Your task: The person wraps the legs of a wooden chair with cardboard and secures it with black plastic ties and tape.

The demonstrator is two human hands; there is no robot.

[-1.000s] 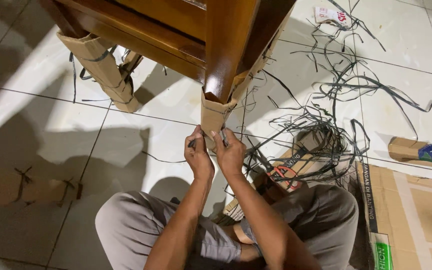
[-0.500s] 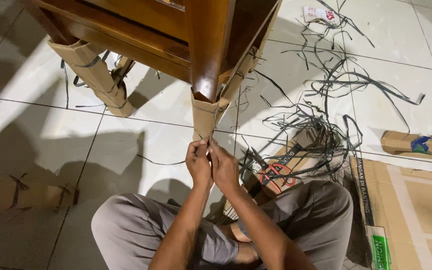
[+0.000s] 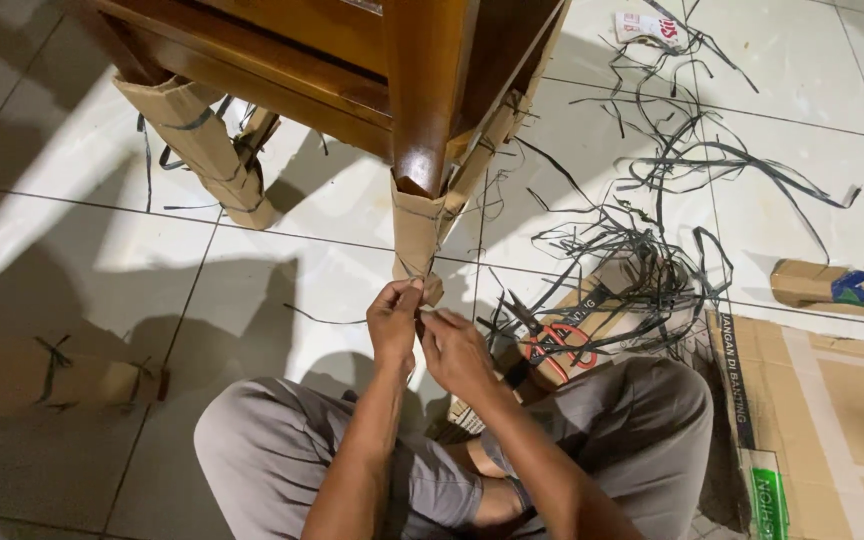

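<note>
A brown wooden table leg (image 3: 422,100) stands in front of me, its lower end wrapped in a cardboard sleeve (image 3: 416,232). My left hand (image 3: 393,320) pinches a thin dark strap at the bottom of that sleeve. My right hand (image 3: 454,352) is right beside it, fingers curled on the same strap end. I sit on the floor with my knees in grey trousers (image 3: 282,450) spread apart.
A second leg with a cardboard sleeve (image 3: 202,140) stands at the left. A tangle of black plastic straps (image 3: 652,210) lies on the white tiles at the right. Red-handled scissors (image 3: 552,345) rest on flattened cardboard (image 3: 832,400). A cardboard piece (image 3: 62,375) lies at the left.
Both hands slid down from the middle of the cardboard sleeve to its bottom end and drew a little toward me. The view moved closer to the leg.
</note>
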